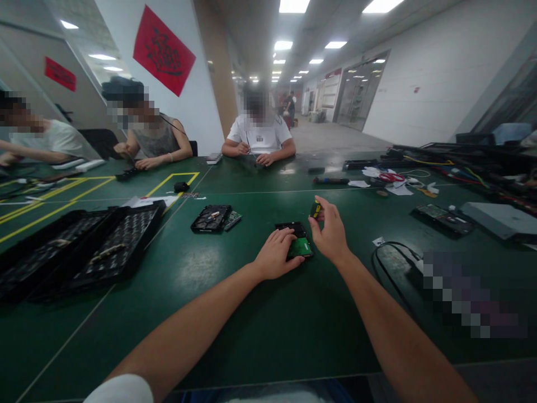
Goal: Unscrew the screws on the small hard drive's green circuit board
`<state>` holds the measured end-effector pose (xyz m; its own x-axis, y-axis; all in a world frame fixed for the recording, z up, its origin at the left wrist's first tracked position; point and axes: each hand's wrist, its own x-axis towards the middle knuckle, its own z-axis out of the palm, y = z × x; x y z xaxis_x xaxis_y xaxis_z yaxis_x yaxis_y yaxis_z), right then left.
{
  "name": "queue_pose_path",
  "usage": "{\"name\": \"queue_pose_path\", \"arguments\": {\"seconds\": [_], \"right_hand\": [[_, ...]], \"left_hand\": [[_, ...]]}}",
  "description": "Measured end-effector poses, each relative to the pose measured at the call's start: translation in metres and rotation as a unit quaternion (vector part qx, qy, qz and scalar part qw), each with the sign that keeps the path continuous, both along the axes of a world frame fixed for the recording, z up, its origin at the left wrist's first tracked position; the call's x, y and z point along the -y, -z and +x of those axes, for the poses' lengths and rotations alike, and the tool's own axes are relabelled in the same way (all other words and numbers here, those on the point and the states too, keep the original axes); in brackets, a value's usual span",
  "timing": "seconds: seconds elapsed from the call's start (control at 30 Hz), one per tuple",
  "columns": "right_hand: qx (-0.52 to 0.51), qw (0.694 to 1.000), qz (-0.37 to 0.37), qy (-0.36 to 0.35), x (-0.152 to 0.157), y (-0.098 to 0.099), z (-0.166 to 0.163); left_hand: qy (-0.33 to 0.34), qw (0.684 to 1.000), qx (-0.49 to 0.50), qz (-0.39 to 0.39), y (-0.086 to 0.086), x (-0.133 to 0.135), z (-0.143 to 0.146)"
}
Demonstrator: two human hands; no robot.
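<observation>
On the table, my left hand [274, 253] lies over a black case, its thumb and fingers bracing the near and far sides. Inside the case is a green circuit board [301, 247], partly hidden by my fingers. A black open cover [297, 228] or back part of the case shows just behind it. Raised slightly to the right of the case, my right hand [330, 232] pinches a small black-and-yellow tool [316, 210] between thumb and fingers. Its lower end is hidden, so its exact kind cannot be told.
Another black case [211, 218] and a small circuit board [233, 221] lie left of centre. A large open black tray [121, 246] stands at left. At right are a cable [392, 246], a grey box [501, 218] and wire bundles [461, 168]. Several people sit across the table.
</observation>
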<state>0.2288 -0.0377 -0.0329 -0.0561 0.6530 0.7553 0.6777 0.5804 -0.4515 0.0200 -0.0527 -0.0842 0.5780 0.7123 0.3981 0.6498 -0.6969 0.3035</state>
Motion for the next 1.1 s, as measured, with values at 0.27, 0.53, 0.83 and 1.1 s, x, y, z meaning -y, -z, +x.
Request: {"name": "queue_pose_path", "arguments": {"seconds": [0.27, 0.53, 0.83, 1.1], "right_hand": [[-0.01, 0.999, 0.014, 0.038, -0.0003, 0.0008, 0.0], [-0.008, 1.0, 0.011, 0.021, -0.0005, 0.0041, -0.0019], [-0.003, 1.0, 0.013, 0.026, 0.0026, 0.0009, -0.0036], [-0.018, 1.0, 0.009, 0.001, -0.0005, 0.006, -0.0027]], "left_hand": [[0.001, 1.0, 0.005, -0.013, 0.001, -0.0007, -0.0009], [0.001, 1.0, 0.007, -0.018, -0.0005, 0.0003, -0.0004], [-0.001, 1.0, 0.006, -0.015, -0.0011, 0.0007, 0.0], [0.003, 1.0, 0.006, -0.016, -0.0025, 0.0014, 0.0]]}}
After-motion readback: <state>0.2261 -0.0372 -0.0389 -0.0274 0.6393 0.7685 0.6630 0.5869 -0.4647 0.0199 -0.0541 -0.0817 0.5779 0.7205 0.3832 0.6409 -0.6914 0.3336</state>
